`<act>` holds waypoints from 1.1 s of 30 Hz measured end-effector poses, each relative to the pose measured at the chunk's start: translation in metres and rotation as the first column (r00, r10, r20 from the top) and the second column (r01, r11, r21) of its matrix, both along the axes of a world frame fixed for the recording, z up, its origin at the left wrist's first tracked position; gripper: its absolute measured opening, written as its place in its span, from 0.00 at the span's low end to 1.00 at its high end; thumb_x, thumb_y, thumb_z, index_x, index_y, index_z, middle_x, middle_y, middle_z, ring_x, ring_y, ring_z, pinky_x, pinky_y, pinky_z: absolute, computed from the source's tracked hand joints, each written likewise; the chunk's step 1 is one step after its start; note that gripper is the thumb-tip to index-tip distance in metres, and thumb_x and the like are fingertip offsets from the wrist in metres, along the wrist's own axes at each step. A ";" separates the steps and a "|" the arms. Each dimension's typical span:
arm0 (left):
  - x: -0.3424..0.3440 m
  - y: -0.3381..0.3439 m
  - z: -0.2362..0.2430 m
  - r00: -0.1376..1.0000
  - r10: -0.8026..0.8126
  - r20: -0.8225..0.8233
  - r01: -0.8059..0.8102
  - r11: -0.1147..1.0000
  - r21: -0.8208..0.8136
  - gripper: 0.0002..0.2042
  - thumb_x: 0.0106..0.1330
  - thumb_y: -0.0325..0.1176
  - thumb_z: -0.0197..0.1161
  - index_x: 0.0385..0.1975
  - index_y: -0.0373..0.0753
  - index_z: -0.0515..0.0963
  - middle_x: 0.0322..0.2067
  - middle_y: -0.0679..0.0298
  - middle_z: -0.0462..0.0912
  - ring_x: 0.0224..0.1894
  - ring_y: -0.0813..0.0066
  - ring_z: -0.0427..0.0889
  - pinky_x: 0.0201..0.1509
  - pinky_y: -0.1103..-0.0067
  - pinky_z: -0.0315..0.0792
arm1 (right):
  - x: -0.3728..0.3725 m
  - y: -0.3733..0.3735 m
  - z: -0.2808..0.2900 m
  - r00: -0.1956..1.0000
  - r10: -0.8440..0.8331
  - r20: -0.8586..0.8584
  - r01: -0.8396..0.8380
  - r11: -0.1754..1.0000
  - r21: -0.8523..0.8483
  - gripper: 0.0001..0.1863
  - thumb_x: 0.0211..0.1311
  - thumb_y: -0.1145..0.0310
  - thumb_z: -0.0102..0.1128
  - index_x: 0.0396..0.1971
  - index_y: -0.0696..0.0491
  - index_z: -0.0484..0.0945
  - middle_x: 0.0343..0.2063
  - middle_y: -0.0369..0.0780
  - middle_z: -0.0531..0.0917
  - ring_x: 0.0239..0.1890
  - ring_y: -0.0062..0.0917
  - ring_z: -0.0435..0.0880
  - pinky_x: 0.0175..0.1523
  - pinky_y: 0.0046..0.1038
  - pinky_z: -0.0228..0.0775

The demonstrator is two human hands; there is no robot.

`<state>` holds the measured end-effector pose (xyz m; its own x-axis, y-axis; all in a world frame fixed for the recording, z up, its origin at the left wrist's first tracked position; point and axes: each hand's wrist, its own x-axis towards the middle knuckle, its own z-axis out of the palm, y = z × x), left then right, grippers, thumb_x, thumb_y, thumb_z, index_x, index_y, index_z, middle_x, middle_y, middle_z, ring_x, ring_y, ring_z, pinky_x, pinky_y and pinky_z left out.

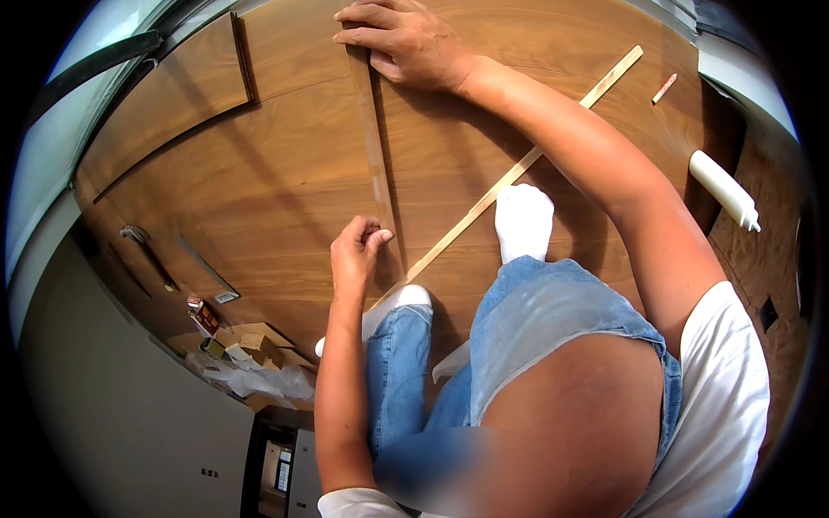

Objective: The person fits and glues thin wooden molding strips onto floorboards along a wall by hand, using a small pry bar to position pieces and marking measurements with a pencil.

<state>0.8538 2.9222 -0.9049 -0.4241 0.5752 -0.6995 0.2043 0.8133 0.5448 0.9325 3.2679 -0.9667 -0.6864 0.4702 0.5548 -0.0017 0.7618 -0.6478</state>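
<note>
Right grip [414, 47] at slim brown strip [374, 147]

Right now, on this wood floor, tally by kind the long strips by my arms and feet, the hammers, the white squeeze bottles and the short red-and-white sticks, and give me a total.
Long strips: 2, a brown strip and a pale wood strip
Hammer: 1
White squeeze bottle: 1
Short red-and-white stick: 1
Total: 5

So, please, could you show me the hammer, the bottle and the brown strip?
Hammer [155, 261], head view, on the handle.
Bottle [722, 186], head view, on the body's middle.
Brown strip [376, 157], head view, about halfway along.
</note>
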 end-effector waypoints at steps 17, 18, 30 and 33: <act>-0.001 -0.001 0.000 0.996 0.065 0.054 -0.065 0.998 0.005 0.07 0.67 0.24 0.73 0.39 0.32 0.82 0.31 0.58 0.89 0.31 0.75 0.86 0.39 0.77 0.81 | 0.000 0.003 -0.012 0.991 0.089 0.103 -0.096 0.993 0.065 0.16 0.62 0.70 0.67 0.50 0.53 0.83 0.61 0.43 0.78 0.70 0.42 0.71 0.71 0.39 0.72; -0.001 -0.001 -0.001 0.997 0.056 0.056 -0.057 0.998 0.007 0.07 0.67 0.23 0.73 0.39 0.32 0.82 0.30 0.59 0.89 0.31 0.75 0.86 0.39 0.77 0.81 | 0.001 0.003 -0.012 0.990 0.087 0.108 -0.094 0.994 0.059 0.16 0.62 0.70 0.68 0.50 0.53 0.83 0.61 0.43 0.78 0.70 0.42 0.71 0.71 0.39 0.72; 0.000 0.006 0.002 0.999 0.006 0.041 -0.006 1.000 0.006 0.06 0.67 0.21 0.72 0.39 0.31 0.81 0.30 0.60 0.87 0.31 0.77 0.86 0.39 0.78 0.81 | 0.001 0.007 -0.025 0.979 -0.193 -0.068 0.193 0.981 -0.018 0.17 0.57 0.77 0.67 0.47 0.50 0.87 0.51 0.36 0.87 0.57 0.31 0.84 0.61 0.35 0.80; -0.004 -0.001 -0.001 0.999 -0.005 0.034 0.005 1.000 0.000 0.06 0.67 0.20 0.72 0.39 0.31 0.80 0.30 0.62 0.87 0.32 0.80 0.84 0.40 0.80 0.81 | 0.025 0.010 -0.013 0.972 -0.230 -0.042 0.223 0.967 -0.121 0.17 0.57 0.80 0.63 0.47 0.51 0.87 0.47 0.37 0.88 0.53 0.34 0.85 0.59 0.35 0.80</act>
<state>0.8503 2.9217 -0.9059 -0.3971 0.5775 -0.7133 0.1901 0.8121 0.5517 0.9572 3.2778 -0.9794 -0.5248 0.6723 0.5222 0.1243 0.6673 -0.7343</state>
